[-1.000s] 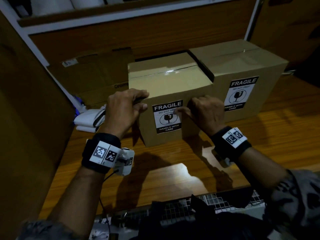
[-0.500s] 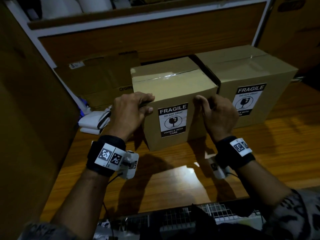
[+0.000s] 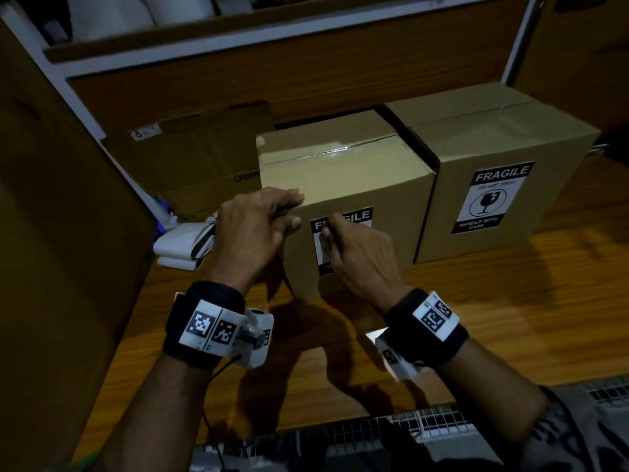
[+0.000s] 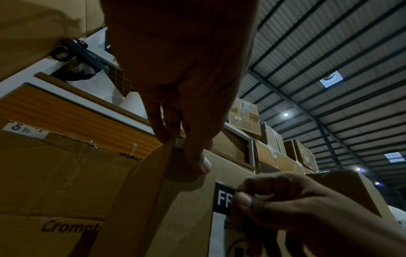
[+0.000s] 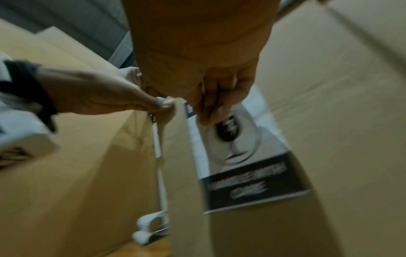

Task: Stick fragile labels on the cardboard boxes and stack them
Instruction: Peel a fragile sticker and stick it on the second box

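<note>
Head view shows a wooden table (image 3: 510, 318) under a shelf, in a warehouse with a ribbed metal roof (image 4: 329, 52). Two sealed cardboard boxes stand on the table, each with one fragile label. On the near box (image 3: 340, 178), the left hand (image 3: 252, 233) grasps the top left corner; the right hand (image 3: 360, 257), fingers curled, presses its label (image 3: 357, 216). The second box (image 3: 493, 141) touches its right side.

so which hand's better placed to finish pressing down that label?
Right. The right hand already lies on the near box's label; the left hand grips the box's top left corner, steadying it.
</note>
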### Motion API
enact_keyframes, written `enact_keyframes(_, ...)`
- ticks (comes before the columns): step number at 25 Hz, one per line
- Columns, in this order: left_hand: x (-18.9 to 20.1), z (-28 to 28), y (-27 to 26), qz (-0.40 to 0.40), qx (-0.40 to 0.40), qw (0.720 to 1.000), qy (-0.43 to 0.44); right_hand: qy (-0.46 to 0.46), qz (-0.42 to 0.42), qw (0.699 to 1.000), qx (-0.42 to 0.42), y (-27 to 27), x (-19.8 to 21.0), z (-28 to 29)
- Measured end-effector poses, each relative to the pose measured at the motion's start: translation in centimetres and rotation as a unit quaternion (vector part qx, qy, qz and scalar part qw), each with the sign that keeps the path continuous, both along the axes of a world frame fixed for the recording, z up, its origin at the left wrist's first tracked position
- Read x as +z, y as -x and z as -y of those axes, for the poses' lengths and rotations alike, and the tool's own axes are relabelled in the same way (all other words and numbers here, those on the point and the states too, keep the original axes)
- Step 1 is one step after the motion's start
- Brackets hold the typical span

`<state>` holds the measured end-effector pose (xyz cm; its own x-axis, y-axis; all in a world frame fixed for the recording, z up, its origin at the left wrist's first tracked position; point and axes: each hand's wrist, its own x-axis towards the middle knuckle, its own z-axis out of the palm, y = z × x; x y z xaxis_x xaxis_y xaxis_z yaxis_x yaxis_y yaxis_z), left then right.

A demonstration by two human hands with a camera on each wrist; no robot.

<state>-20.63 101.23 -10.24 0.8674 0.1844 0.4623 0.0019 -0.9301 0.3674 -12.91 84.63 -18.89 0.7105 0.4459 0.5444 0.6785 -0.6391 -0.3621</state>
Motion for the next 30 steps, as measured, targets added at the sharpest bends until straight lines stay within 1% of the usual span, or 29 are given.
enact_keyframes(2,0.1,0.1,-0.1,-0.004,0.003,1.0,0.0,-0.022,0.014,0.999,-0.043,-0.5,0.1,0.9)
enact_keyframes(5,0.1,0.0,0.1,-0.001,0.003,1.0,-0.001,-0.095,-0.031,0.989,-0.112,-0.4,-0.4,1.6)
enact_keyframes(6,0.0,0.1,0.3,0.0,0.002,1.0,-0.003,-0.097,-0.014,0.988,-0.121,-0.4,-0.4,1.6)
enact_keyframes(8,-0.2,0.7,0.2,-0.012,0.016,0.999,-0.03,-0.086,0.051,0.989,-0.113,-0.9,0.0,1.5)
enact_keyframes(9,-0.4,1.4,0.0,-0.029,0.034,0.997,-0.065,-0.091,0.075,0.987,-0.109,-1.4,0.4,1.8)
enact_keyframes(11,-0.7,2.7,-0.5,-0.051,0.079,0.987,-0.132,-0.096,0.093,0.984,-0.115,-2.9,1.5,3.3)
enact_keyframes(13,-0.9,3.4,-0.9,-0.036,0.091,0.984,-0.151,-0.078,0.082,0.988,-0.109,-4.3,2.3,5.0)
enact_keyframes(15,-1.3,3.2,-1.1,-0.002,0.088,0.985,-0.149,-0.053,0.101,0.99,-0.078,-5.4,2.4,6.5)
enact_keyframes(18,-1.6,2.7,-1.1,0.015,0.077,0.988,-0.136,-0.058,0.13,0.989,-0.033,-6.5,2.2,7.6)
enact_keyframes(20,-1.7,2.6,-1.1,0.007,0.071,0.99,-0.125,-0.072,0.113,0.991,-0.027,-6.8,1.6,7.4)
enact_keyframes(24,-1.7,2.4,-1.0,-0.003,0.068,0.991,-0.111,-0.071,0.072,0.994,-0.052,-6.8,1.1,6.3)
enact_keyframes(28,-1.6,2.3,-1.1,-0.001,0.063,0.992,-0.11,-0.06,0.072,0.995,-0.018,-7.2,0.3,7.2)
enact_keyframes(30,-1.6,2.3,-1.1,0.003,0.06,0.993,-0.104,-0.05,0.058,0.997,-0.007,-7.2,-0.5,7.3)
